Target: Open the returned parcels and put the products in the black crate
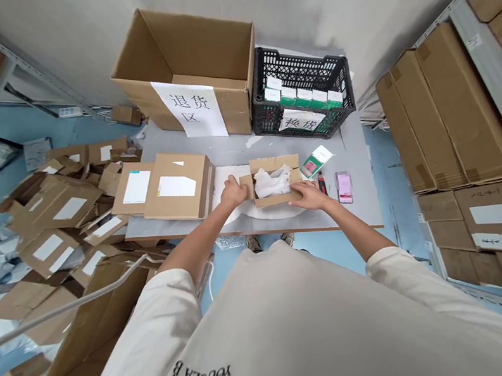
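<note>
Open carton: The small rectangular brown cardboard carton (276, 199) lies on the grey flat-topped table (356, 161), near its front edge, flaps unfolded, between the hands.
Left hand: The left hand (233, 192) is curled at the carton's left end flap; at this distance, I cannot tell whether it pinches the board.
Right hand: The right hand (308, 194) rests on the near right corner, fingers spread.
Flap handling: Keep light, even pressure at both ends; hold the flaps outward, clear of the opening. Avoid squeezing the walls (thin board would probably crease).
Carton filling: Crumpled, soft white wrapping (273, 181), irregular in outline, fills the opening; lift loose folds gently, in case something lies underneath.
Work surface: A smooth white sheet (261, 219) with a curved near edge extends under the carton.
Right side: Beside the carton are a glossy green-and-white box (317, 162), a slim red-and-black tool (322, 184) and a flat phone with a lit pink screen (344, 188).
</note>
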